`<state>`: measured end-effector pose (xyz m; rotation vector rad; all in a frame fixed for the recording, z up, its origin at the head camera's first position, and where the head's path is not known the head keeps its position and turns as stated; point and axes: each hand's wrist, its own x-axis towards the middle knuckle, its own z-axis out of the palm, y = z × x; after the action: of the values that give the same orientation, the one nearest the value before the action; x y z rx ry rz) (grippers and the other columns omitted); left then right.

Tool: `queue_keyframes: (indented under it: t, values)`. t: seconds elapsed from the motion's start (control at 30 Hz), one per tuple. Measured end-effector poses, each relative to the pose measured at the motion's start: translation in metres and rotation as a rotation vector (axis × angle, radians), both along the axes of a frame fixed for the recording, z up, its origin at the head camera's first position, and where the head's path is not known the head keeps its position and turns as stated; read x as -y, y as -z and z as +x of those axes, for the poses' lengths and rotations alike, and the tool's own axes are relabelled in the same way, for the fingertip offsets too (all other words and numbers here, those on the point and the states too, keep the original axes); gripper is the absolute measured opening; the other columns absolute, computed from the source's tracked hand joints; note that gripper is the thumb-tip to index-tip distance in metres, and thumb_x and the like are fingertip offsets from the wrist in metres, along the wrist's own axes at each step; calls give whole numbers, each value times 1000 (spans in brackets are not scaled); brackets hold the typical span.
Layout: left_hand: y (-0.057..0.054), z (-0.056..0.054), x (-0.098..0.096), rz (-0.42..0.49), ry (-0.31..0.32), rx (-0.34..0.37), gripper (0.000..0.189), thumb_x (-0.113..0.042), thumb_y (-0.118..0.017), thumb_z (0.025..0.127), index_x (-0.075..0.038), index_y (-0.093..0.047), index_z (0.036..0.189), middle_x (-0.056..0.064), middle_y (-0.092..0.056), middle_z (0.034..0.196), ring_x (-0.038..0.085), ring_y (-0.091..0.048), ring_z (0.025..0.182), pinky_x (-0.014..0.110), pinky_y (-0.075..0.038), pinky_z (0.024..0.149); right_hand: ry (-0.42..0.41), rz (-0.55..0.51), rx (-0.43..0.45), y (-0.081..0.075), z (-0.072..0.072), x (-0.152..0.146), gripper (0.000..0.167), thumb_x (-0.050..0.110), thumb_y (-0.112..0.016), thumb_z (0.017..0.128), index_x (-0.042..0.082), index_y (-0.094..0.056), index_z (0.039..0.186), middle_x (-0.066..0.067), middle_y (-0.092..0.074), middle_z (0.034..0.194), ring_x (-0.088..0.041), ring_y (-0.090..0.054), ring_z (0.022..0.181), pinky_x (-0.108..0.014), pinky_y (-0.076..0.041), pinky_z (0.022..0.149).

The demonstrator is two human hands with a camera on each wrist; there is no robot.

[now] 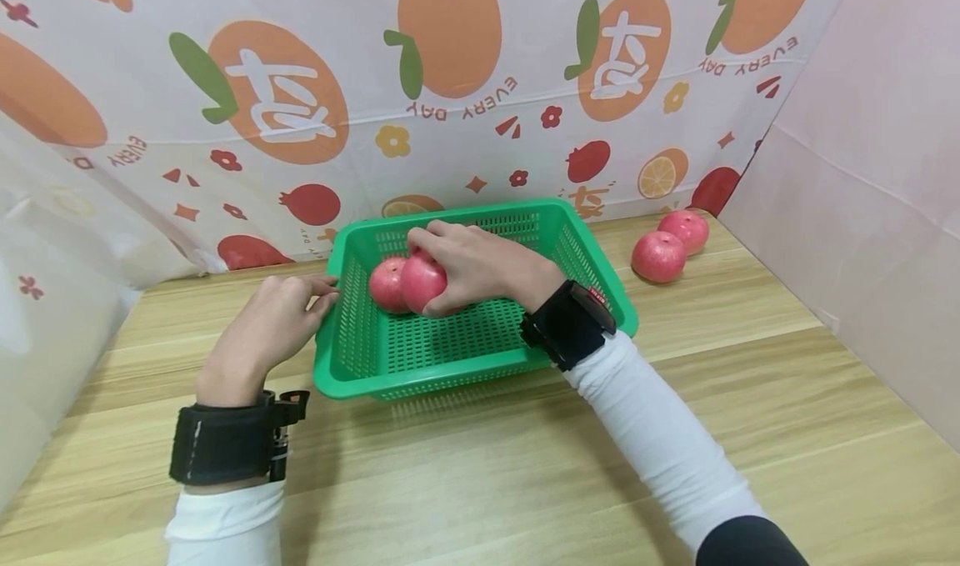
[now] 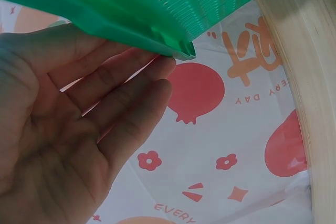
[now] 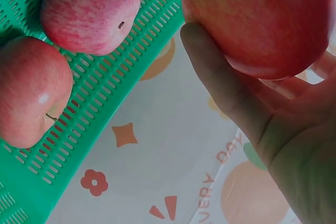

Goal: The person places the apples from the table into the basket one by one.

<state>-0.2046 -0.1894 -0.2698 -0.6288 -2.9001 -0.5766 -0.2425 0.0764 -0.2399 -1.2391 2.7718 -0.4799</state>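
A green plastic basket (image 1: 442, 380) with slotted walls stands on the wooden table. My right hand (image 1: 480, 262) grips a red apple (image 1: 422, 283) over the inside of the basket, thumb on one side and fingers on the other. Beside it in the basket lies another apple (image 1: 387, 284). The right wrist view shows a pinkish apple (image 3: 89, 11), a paler apple (image 3: 34, 93) and part of a third in the basket, mostly hidden by my right hand in the head view. My left hand (image 1: 277, 324) touches the basket's left rim, its fairly straight fingers (image 2: 134, 124) against the outside.
Two apples sit together on the table (image 1: 480, 466) right of the basket, a nearer apple (image 1: 658, 257) and a farther apple (image 1: 684, 231). A fruit-print cloth (image 1: 442, 157) hangs behind the table. A pale wall panel (image 1: 862, 216) rises along the right side.
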Motion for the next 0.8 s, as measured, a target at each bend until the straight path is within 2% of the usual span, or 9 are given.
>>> queue_keyframes:
  t: [0.23, 0.47, 0.8]
  values:
    - [-1, 0, 0, -8, 4, -7, 28, 1, -63, 97, 20, -65, 116, 37, -63, 119, 19, -50, 57, 29, -34, 47, 6, 55, 8, -1, 0, 6, 67, 39, -80, 83, 15, -47, 135, -5, -51, 128, -23, -54, 110, -32, -50, 87]
    - [0, 0, 0, 0, 0, 6, 28, 0, -63, 97, 20, -65, 117, 36, -63, 119, 19, -50, 57, 29, -35, 47, -27, 51, 20, 0, 0, 11, 72, 35, -82, 81, 12, -46, 139, -7, -51, 130, -22, -53, 114, -31, -51, 88]
    - [0, 0, -1, 4, -5, 13, 28, 0, -63, 97, 20, -65, 117, 37, -63, 119, 20, -54, 60, 28, -37, 47, -18, 114, -13, 0, 3, 18, 77, 35, -82, 81, 14, -45, 145, -7, -50, 134, -21, -55, 111, -31, -51, 87]
